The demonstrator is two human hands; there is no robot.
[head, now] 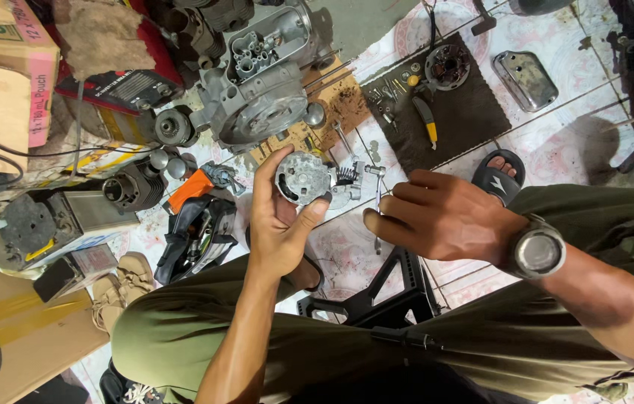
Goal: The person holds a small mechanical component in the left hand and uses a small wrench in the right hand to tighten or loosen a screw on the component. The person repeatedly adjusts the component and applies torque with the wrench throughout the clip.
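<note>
My left hand (281, 217) holds up a round grey metal engine part (303, 178), thumb on its lower edge and fingers around its left side. My right hand (436, 217), with a wristwatch (535, 251), pinches a thin T-shaped metal tool (377, 196) that points at the part's right side, where a small spring and a clutch-like piece (347, 179) sit. Both hands hover over my knees, above a tiled floor.
A grey engine crankcase (261, 82) lies on cardboard ahead. On a dark mat (466, 112) lie bolts, a yellow-handled tool and a stator. A chrome cover (525, 78) lies at right. An open tool bag (197, 236), a cylinder (133, 187) and cardboard boxes (2, 82) are at left. A black stool (384, 295) is below me.
</note>
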